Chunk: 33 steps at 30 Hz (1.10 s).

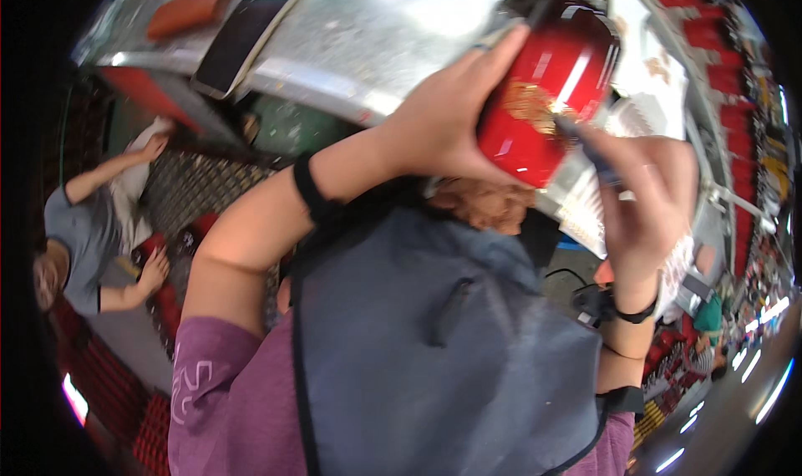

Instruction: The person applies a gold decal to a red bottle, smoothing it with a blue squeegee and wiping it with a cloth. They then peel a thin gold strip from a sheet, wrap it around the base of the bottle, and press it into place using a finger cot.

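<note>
A glossy red, rounded vessel (564,75) with a gold pattern on its side is tilted over the edge of a metal worktable. My left hand (438,112) grips it from its left side, thumb and fingers around the body. On the right, my right hand (651,194) holds a thin dark tool, blurred, perhaps a brush or pen, with its tip at the gold pattern. Crumpled brown cloth or paper (482,203) lies below the vessel, against a grey apron. Motion blur hides the fingertips.
On the metal worktable (351,43) lie a smartphone (247,37) and an orange-brown case (191,12). White patterned sheets (651,68) are at the right. A co-worker (88,244) is at the far left; stacked red items (736,131) line the right.
</note>
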Tool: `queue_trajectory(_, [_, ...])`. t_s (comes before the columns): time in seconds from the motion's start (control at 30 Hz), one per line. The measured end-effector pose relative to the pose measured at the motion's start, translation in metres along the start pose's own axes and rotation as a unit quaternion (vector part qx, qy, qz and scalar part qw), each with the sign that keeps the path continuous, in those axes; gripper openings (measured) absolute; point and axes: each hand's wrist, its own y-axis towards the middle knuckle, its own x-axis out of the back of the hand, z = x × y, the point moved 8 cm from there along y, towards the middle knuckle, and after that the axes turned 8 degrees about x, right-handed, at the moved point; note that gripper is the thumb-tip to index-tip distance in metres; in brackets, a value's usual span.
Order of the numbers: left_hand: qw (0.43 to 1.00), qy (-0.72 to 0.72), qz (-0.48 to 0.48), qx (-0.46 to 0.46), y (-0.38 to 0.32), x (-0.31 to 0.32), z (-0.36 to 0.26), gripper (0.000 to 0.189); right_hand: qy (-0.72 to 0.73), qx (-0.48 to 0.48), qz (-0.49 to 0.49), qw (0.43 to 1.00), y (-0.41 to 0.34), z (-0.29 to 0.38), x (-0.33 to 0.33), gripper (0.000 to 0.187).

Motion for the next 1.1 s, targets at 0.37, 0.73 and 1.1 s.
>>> queue_trajectory(0.37, [0.998,0.024,-0.021,-0.056,0.002,-0.004,-0.002,0.134,-0.011,-0.029,0.015,0.999,-0.011,-0.001,-0.001,0.042])
queue_trajectory(0.73, [0.995,0.038,-0.037,-0.079,0.001,0.012,-0.017,0.122,0.015,-0.023,0.010,1.000,-0.010,0.005,0.003,0.041])
queue_trajectory(1.1, [1.000,0.000,-0.002,-0.025,0.002,0.002,-0.008,0.136,-0.048,0.020,0.000,0.999,-0.002,-0.003,0.003,0.043])
